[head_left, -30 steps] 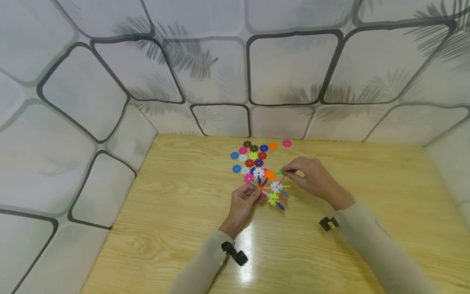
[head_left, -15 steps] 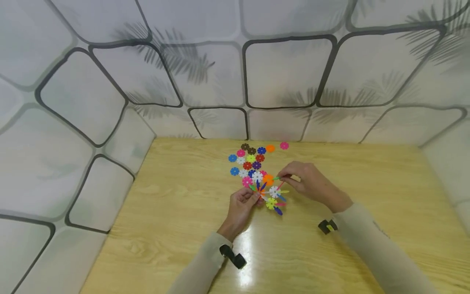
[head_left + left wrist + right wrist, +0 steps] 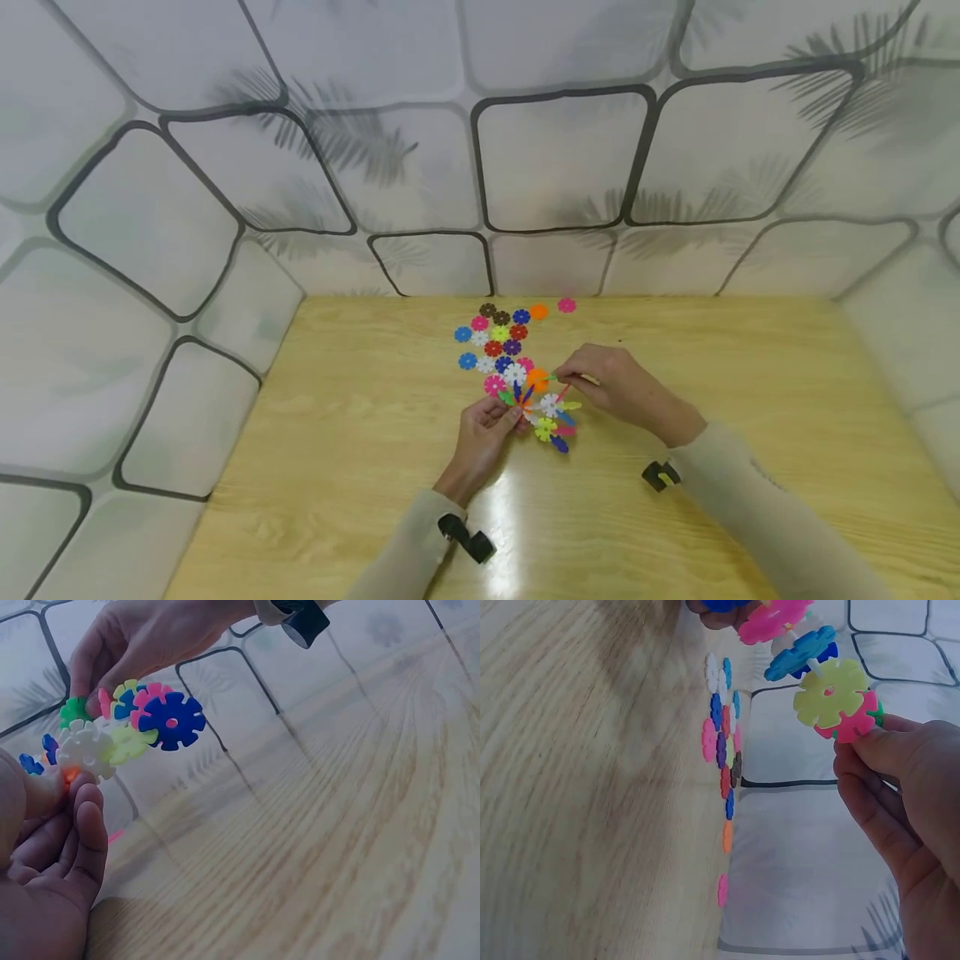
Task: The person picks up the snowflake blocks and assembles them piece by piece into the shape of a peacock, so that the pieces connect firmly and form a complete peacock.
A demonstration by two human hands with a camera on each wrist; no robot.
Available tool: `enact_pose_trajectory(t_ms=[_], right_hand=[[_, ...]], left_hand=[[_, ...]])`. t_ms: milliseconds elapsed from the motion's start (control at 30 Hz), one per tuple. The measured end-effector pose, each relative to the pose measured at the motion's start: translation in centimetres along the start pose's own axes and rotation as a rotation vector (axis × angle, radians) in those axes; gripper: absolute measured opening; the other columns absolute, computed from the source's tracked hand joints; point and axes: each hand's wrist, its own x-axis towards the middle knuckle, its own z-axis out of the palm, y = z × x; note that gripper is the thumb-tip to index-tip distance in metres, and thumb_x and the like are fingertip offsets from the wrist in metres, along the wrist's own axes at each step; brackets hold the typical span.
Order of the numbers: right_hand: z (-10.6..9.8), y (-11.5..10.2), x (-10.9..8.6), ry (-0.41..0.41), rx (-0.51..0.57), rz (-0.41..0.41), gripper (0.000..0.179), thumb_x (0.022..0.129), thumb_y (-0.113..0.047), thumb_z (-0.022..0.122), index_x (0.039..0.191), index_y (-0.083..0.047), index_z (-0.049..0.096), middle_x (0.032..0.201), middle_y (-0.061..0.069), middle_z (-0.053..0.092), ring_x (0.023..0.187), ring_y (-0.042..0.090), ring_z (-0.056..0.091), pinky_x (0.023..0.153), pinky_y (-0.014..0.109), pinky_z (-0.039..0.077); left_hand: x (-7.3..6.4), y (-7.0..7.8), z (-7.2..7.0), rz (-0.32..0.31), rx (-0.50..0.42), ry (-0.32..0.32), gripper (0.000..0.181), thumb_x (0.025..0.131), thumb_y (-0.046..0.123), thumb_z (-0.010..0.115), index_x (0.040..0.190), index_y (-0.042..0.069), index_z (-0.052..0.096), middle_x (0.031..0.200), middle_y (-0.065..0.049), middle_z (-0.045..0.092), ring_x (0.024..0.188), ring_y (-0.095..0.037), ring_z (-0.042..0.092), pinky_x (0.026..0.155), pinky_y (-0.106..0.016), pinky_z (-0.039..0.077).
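My left hand (image 3: 480,437) pinches an orange notched disc (image 3: 71,774) in a cluster of interlocking plastic snowflake discs, raised over the table. White (image 3: 88,750), yellow-green (image 3: 545,429) and dark blue (image 3: 172,721) discs fan out from it, slotted edge to edge. At the cluster's far right side, my right hand (image 3: 618,385) pinches a green disc (image 3: 73,711) between thumb and fingers. A pink disc (image 3: 849,724) overlaps that green one in the right wrist view, beside a yellow disc (image 3: 829,694). My fingertips hide most of the green disc there.
Loose snowflake discs in several colours lie flat behind the cluster, among them a brown one (image 3: 487,310), a red one (image 3: 492,348) and a lone pink one (image 3: 567,306). The wooden table (image 3: 337,433) ends at a patterned wall (image 3: 555,158) behind and at the left.
In the head view the whole scene has shifted left and slightly down. Both hands keep their grips, with the right hand's fingertips staying close at the cluster's edge.
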Motion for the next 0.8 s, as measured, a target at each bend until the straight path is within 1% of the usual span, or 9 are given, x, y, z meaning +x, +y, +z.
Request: enact_pose_trajectory(t_ms=[200, 267, 333, 400, 467, 567, 667, 733, 800], right_hand=[[-0.3, -0.1, 0.6, -0.036, 0.000, 0.011, 0.023, 0.089, 0.012, 0.081, 0.108, -0.001, 0.083, 0.100, 0.008, 0.084, 0.088, 0.022, 0.080, 0.078, 0.037, 0.067], [-0.5, 0.6, 1.0, -0.065, 0.012, 0.073, 0.026, 0.093, 0.013, 0.076, 0.115, 0.000, 0.082, 0.106, 0.012, 0.084, 0.095, 0.027, 0.080, 0.083, 0.043, 0.068], [-0.2, 2.3, 1.5, -0.094, 0.025, 0.182, 0.031, 0.098, 0.011, 0.071, 0.126, 0.002, 0.077, 0.118, 0.018, 0.081, 0.104, 0.035, 0.079, 0.091, 0.051, 0.066], [0.5, 4.2, 2.2, -0.134, 0.036, 0.326, 0.038, 0.104, 0.005, 0.064, 0.142, 0.005, 0.067, 0.138, 0.025, 0.072, 0.125, 0.044, 0.071, 0.108, 0.059, 0.058], [1.5, 6.4, 2.8, -0.192, 0.027, 0.468, 0.048, 0.109, -0.002, 0.057, 0.156, 0.007, 0.051, 0.158, 0.031, 0.055, 0.144, 0.051, 0.055, 0.123, 0.064, 0.045], [3.2, 8.6, 3.2, -0.301, -0.068, 0.614, 0.057, 0.113, -0.015, 0.050, 0.164, 0.007, 0.037, 0.171, 0.033, 0.036, 0.159, 0.055, 0.033, 0.132, 0.068, 0.027], [4.1, 9.2, 3.2, -0.322, -0.154, 0.680, 0.050, 0.113, -0.019, 0.052, 0.155, 0.006, 0.051, 0.161, 0.033, 0.047, 0.151, 0.053, 0.042, 0.127, 0.067, 0.037], [4.0, 8.8, 3.1, -0.291, -0.147, 0.708, 0.037, 0.111, -0.017, 0.058, 0.139, 0.007, 0.064, 0.145, 0.031, 0.059, 0.135, 0.049, 0.055, 0.116, 0.063, 0.049], [3.6, 8.4, 3.1, -0.251, -0.090, 0.720, 0.026, 0.107, -0.012, 0.065, 0.123, 0.008, 0.069, 0.126, 0.027, 0.067, 0.117, 0.043, 0.063, 0.104, 0.057, 0.056]], left_hand=[[-0.2, 0.0, -0.3, 0.036, -0.038, 0.027, 0.009, 0.106, -0.002, 0.064, 0.097, -0.002, 0.067, 0.082, 0.006, 0.078, 0.077, -0.008, 0.074, 0.080, -0.023, 0.064], [-0.3, 0.0, -0.4, 0.051, -0.061, 0.050, 0.010, 0.105, -0.004, 0.064, 0.097, 0.001, 0.067, 0.083, 0.006, 0.078, 0.078, -0.008, 0.074, 0.081, -0.023, 0.065], [-0.3, 0.0, -0.5, 0.064, -0.084, 0.074, 0.014, 0.104, -0.007, 0.063, 0.096, 0.004, 0.067, 0.085, 0.006, 0.079, 0.078, -0.008, 0.074, 0.081, -0.023, 0.065], [-0.4, 0.1, -0.5, 0.076, -0.099, 0.090, 0.016, 0.103, -0.009, 0.062, 0.097, 0.004, 0.067, 0.087, 0.005, 0.079, 0.080, -0.008, 0.075, 0.081, -0.023, 0.065], [-0.4, 0.2, -0.5, 0.079, -0.117, 0.092, 0.015, 0.102, -0.010, 0.062, 0.097, 0.003, 0.067, 0.088, 0.005, 0.079, 0.081, -0.008, 0.076, 0.081, -0.023, 0.065], [-0.4, 0.5, -0.2, 0.073, -0.130, 0.079, 0.013, 0.102, -0.010, 0.063, 0.097, 0.002, 0.067, 0.088, 0.004, 0.079, 0.082, -0.009, 0.076, 0.082, -0.022, 0.065], [-0.5, 0.7, 0.3, 0.053, -0.150, 0.057, 0.014, 0.102, -0.010, 0.064, 0.096, 0.003, 0.067, 0.087, 0.004, 0.079, 0.082, -0.009, 0.076, 0.082, -0.023, 0.065], [-0.4, 0.6, 0.5, 0.049, -0.156, 0.047, 0.014, 0.102, -0.009, 0.065, 0.096, 0.003, 0.067, 0.087, 0.004, 0.079, 0.082, -0.008, 0.076, 0.082, -0.023, 0.065], [-0.2, 0.5, 0.6, 0.056, -0.157, 0.042, 0.012, 0.102, -0.009, 0.065, 0.096, 0.001, 0.067, 0.086, 0.004, 0.079, 0.082, -0.009, 0.076, 0.082, -0.023, 0.065]])
